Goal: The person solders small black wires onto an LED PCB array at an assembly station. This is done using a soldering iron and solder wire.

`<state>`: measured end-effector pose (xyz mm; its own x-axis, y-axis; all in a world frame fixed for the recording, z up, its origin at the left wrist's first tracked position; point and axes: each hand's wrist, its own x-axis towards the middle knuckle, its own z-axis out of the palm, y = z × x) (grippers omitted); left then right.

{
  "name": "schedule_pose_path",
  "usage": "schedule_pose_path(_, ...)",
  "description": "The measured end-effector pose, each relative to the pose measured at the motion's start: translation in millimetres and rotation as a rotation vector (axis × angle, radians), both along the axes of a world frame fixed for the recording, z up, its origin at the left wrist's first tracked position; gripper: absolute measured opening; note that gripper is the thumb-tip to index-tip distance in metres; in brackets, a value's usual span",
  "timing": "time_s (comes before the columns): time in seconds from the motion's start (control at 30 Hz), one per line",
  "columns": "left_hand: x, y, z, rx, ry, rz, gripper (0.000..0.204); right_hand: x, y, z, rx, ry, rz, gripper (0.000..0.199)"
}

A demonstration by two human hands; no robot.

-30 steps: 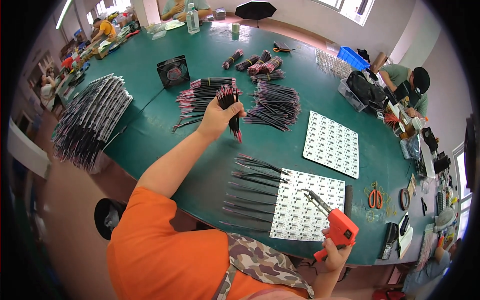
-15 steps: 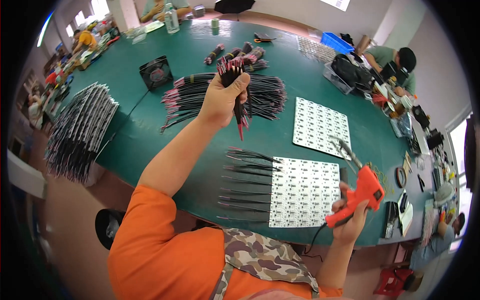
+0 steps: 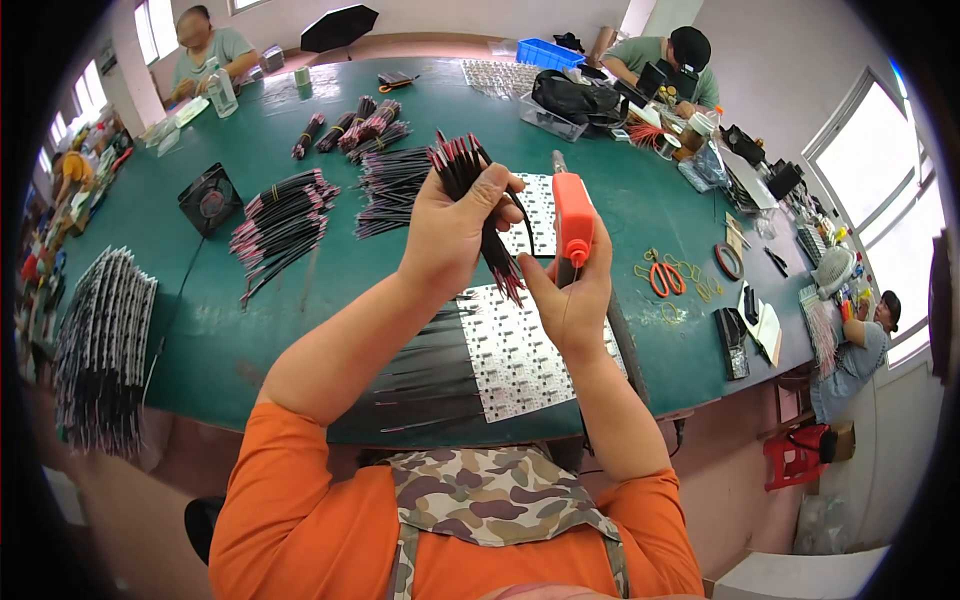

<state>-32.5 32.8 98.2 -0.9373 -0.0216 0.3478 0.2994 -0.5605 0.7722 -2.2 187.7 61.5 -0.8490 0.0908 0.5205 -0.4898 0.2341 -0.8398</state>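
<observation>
A bundle of black wires with red ends (image 3: 458, 168) is held upright in my left hand (image 3: 447, 222), the fingers wrapped round it. In my right hand (image 3: 578, 300) is a red soldering gun (image 3: 573, 208), its metal tip pointing away from me. The right thumb and fingertips reach the lower ends of the wires; whether they pinch one I cannot tell. Below my hands lies a white circuit board panel (image 3: 512, 365), with several dark wires (image 3: 425, 385) laid out along its left edge. A second white panel (image 3: 537, 205) lies farther back, partly hidden by my hands.
Wire piles (image 3: 285, 225) lie left of my hands, beside a small black fan (image 3: 210, 198). A stack of white strips with wires (image 3: 105, 345) hangs at the left table edge. Orange-handled scissors (image 3: 665, 275) and a tape roll (image 3: 729, 262) lie right. Co-workers sit around the table.
My right hand has brought the soldering gun up and left, beside the wire bundle, its fingers now at the wires. The view has turned to the right.
</observation>
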Motion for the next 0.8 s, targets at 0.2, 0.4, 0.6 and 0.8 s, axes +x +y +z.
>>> schedule_pose_path(0.2,1,8,-7,0.128,0.019,-0.023,0.011,-10,-2,-12,0.213,0.213,-0.148,0.077)
schedule_pose_path(0.4,-22,-59,28,0.264,0.272,0.169,0.012,-11,43,-36,0.262,0.209,-0.352,0.067)
schedule_pose_path(0.6,-15,-91,-2,-0.297,0.088,0.268,0.011,34,80,-25,-0.152,-0.056,-0.132,0.052)
schedule_pose_path(0.8,-18,-94,-21,-0.457,-0.094,0.144,0.021,55,98,-17,-0.423,-0.19,0.056,0.043)
